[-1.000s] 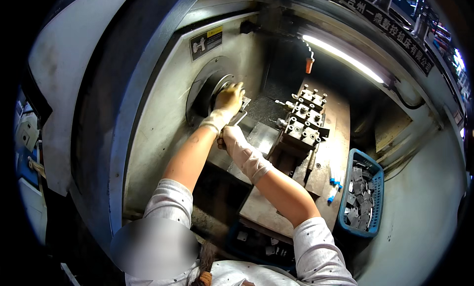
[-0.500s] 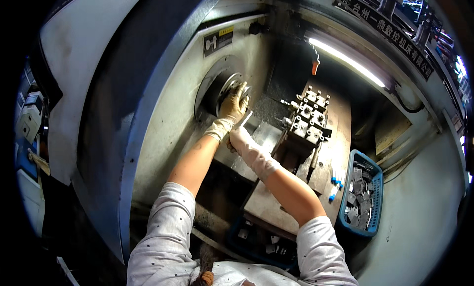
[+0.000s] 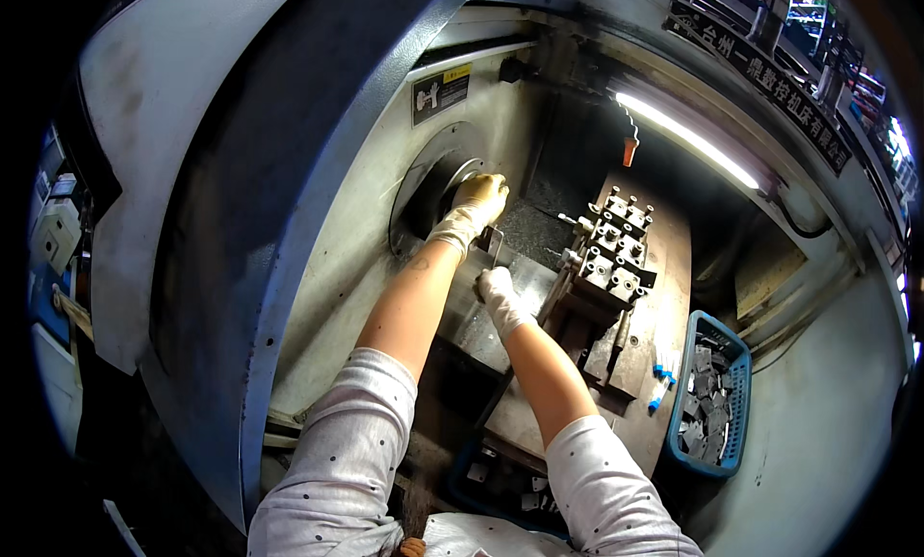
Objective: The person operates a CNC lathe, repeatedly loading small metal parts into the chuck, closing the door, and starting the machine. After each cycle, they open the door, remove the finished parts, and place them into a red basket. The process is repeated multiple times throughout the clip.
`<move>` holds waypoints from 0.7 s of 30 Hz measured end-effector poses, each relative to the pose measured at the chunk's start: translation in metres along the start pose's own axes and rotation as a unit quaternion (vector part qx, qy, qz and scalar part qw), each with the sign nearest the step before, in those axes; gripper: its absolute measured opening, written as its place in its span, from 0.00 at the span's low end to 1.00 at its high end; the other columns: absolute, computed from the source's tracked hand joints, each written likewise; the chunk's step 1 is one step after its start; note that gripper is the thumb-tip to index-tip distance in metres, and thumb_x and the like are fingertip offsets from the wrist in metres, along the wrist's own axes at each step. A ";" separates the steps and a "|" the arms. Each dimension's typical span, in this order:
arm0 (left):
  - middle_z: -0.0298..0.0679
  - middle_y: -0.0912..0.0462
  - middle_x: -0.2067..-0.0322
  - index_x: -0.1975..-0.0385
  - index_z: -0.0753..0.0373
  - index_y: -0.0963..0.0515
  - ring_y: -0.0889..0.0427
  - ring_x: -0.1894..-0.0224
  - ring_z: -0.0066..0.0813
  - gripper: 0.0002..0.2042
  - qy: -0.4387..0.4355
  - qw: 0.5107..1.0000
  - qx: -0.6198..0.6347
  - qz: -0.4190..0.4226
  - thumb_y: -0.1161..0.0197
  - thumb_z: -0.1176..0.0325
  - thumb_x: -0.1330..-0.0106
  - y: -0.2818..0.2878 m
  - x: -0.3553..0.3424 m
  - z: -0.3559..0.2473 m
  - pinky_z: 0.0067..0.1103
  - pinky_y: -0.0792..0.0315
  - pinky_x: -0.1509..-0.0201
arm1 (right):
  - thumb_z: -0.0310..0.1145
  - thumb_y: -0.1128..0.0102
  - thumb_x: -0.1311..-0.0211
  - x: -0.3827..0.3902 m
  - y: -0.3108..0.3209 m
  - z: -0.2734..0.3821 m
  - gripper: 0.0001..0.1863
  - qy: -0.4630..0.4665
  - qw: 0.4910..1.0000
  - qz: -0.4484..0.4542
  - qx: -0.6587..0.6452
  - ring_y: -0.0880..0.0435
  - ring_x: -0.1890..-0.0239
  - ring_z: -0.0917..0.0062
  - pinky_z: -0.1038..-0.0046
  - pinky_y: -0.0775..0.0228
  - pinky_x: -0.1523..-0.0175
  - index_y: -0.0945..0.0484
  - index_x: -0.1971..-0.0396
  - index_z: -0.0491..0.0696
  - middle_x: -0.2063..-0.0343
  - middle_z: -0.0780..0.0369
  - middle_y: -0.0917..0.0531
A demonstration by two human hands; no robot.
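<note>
- Head view: at the spindle side of a metalworking machine, a chuck [image 3: 438,191] is attended by two gloved hands. Its outer edge is reached by the left hand [image 3: 481,199], with fingers curled; whether anything is grasped there cannot be told.
- A slim metal rod [image 3: 497,251] is apparently gripped at its lower end by the right hand [image 3: 497,288], which is clenched below and to the right of the left.
- Compared with half a second ago, the left hand is lifted toward the chuck's outer edge and a wider gap is opened between the hands; the work at the chuck is judged unfinished, the rod being kept in grip.
- The rod, tilted to the right earlier, is now held nearly upright in view, its long axis aimed from the fist toward the chuck's lower edge. Whether its upper end is seated cannot be told.
- At right, a tool block [image 3: 616,244] and a blue basket [image 3: 744,403] of metal parts [image 3: 707,403] are seen.
</note>
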State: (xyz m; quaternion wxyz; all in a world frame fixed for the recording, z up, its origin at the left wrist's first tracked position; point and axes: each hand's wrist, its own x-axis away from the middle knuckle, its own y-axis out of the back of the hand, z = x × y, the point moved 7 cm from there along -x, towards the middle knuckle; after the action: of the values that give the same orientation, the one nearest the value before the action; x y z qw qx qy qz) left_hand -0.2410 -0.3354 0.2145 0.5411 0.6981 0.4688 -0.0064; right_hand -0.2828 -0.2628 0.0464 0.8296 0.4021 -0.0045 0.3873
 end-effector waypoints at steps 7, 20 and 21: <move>0.43 0.27 0.76 0.74 0.61 0.29 0.28 0.72 0.38 0.11 -0.038 0.998 -0.003 -0.054 0.56 0.62 0.48 0.009 0.008 -0.009 0.26 0.35 0.68 | 0.35 0.63 0.49 -0.037 0.047 0.025 0.11 0.115 0.693 0.061 -0.709 0.29 0.71 0.77 0.81 0.41 0.67 0.32 0.72 0.45 0.72 0.62 0.26; 0.43 0.38 0.55 0.59 0.68 0.38 0.41 0.52 0.30 0.27 0.060 0.809 0.577 -0.093 0.69 0.49 0.44 0.030 0.079 0.027 0.22 0.52 0.46 | 0.17 0.69 0.71 0.061 0.049 0.049 0.24 0.303 0.808 0.039 -0.504 0.39 0.56 0.74 0.77 0.60 0.47 0.33 0.67 0.40 0.62 0.58 0.31; 0.43 0.38 0.56 0.59 0.67 0.38 0.41 0.52 0.30 0.26 0.114 0.789 0.590 -0.126 0.68 0.49 0.44 0.028 0.101 0.028 0.24 0.53 0.46 | 0.18 0.68 0.70 0.051 0.046 0.034 0.24 0.250 0.871 -0.027 -0.421 0.40 0.54 0.73 0.77 0.60 0.47 0.35 0.64 0.40 0.61 0.57 0.32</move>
State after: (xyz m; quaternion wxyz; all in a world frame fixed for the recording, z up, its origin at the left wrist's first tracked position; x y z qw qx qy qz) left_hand -0.1520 -0.2907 0.1717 -0.0387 0.8120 0.5157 -0.2705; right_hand -0.2661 -0.2357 0.1161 0.9040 -0.0962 0.0515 0.4134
